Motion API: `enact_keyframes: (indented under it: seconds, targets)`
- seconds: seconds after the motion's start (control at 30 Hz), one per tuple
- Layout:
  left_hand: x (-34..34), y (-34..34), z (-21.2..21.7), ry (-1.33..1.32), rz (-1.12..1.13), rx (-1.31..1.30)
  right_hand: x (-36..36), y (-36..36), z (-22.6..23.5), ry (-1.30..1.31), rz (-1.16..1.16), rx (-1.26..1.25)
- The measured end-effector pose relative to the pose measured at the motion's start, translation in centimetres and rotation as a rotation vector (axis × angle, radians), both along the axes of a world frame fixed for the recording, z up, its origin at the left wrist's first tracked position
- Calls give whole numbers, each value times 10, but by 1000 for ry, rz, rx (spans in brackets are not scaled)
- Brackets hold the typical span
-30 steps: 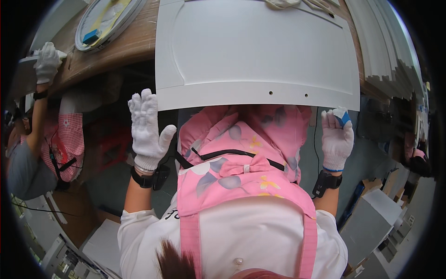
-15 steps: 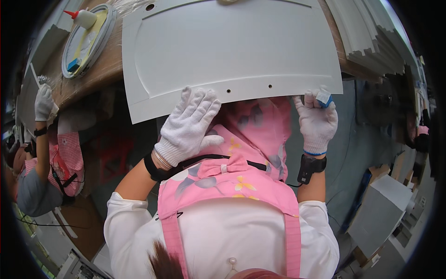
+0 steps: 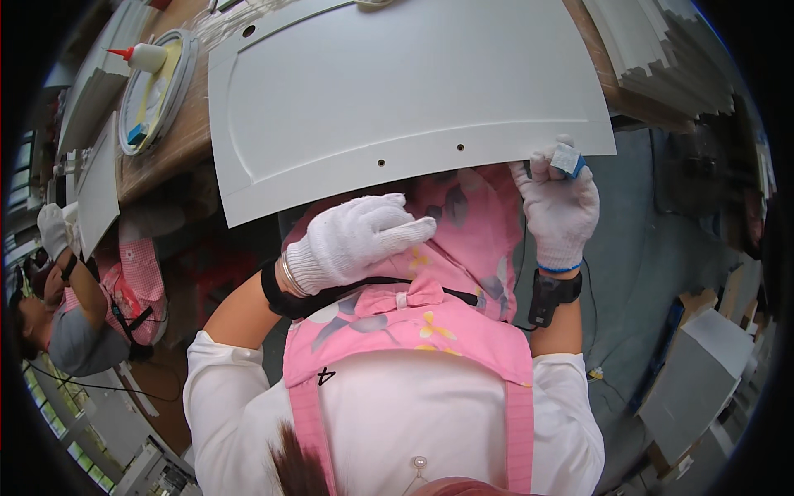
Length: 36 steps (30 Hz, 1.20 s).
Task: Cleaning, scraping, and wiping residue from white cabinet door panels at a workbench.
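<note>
A large white door panel (image 3: 413,74) with a raised border line lies on the table, its near edge jutting toward me. Two small holes (image 3: 381,163) sit along that edge. My left hand (image 3: 360,240), in a white knitted glove, is off the panel, in front of the pink apron. Its fingers are stretched out, the thumb apart, and nothing is in it. At the panel's near right corner, my right hand (image 3: 562,211), gloved too, grips a small blue block (image 3: 569,161) with a whitish face. Some of its fingers reach the panel's edge.
On the brown table (image 3: 186,124) at left, a white round lid (image 3: 124,107) carries a red-tipped squeeze bottle (image 3: 147,58) and another blue block (image 3: 137,133). White panels are stacked (image 3: 637,58) at right. A co-worker (image 3: 83,322) at far left handles a white board (image 3: 101,186).
My left hand has come off the panel's near edge, toward me, and turned sideways. My right hand stays near the corner with the block. The co-worker's hand is lower in view.
</note>
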<state>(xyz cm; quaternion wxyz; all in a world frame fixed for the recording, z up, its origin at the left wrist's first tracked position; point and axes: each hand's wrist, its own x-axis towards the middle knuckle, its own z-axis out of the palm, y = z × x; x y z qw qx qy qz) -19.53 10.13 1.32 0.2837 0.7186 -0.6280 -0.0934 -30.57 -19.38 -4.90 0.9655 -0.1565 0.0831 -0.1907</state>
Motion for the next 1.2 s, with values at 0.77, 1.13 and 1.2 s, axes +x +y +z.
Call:
enact_keyframes:
  seconds: [0.77, 1.13, 1.2]
  targets:
    - [27, 126, -1, -92, 1100, 470, 5, 11, 15, 135, -63, -41]
    - [5, 101, 7, 204, 654, 394, 5, 12, 10, 77, -28, 23]
    - [2, 115, 16, 404, 904, 588, 1, 11, 10, 49, -36, 16]
